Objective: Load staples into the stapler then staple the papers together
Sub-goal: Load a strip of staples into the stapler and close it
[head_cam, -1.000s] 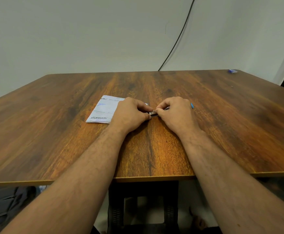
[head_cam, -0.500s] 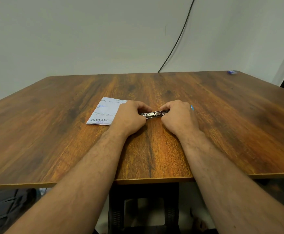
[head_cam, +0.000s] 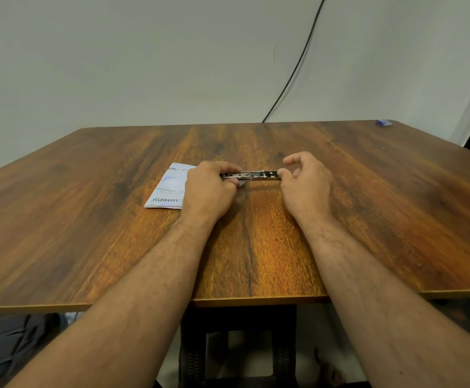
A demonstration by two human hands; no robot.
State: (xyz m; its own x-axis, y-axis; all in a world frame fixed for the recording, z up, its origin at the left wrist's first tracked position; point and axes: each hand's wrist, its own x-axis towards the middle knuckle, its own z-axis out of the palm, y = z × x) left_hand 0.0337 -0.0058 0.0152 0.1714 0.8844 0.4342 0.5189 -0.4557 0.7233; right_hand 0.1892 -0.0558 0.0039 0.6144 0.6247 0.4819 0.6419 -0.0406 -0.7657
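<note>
A small metal stapler (head_cam: 252, 175) lies stretched out flat between my two hands on the wooden table (head_cam: 88, 219), its silver inner track showing. My left hand (head_cam: 211, 189) is closed around its left end. My right hand (head_cam: 306, 180) pinches its right end between thumb and forefinger, the other fingers raised. White papers (head_cam: 168, 189) with blue and black scribbles lie flat just left of my left hand, which partly covers them. No loose staples are visible.
A small blue box (head_cam: 384, 122) sits at the table's far right corner. A black cable (head_cam: 292, 77) runs down the wall behind the table. Dark fabric (head_cam: 4, 345) lies below the table's front left edge.
My hands have moved apart and the stapler has gone from folded and mostly hidden to drawn out long between them. My right fingers have loosened into a pinch.
</note>
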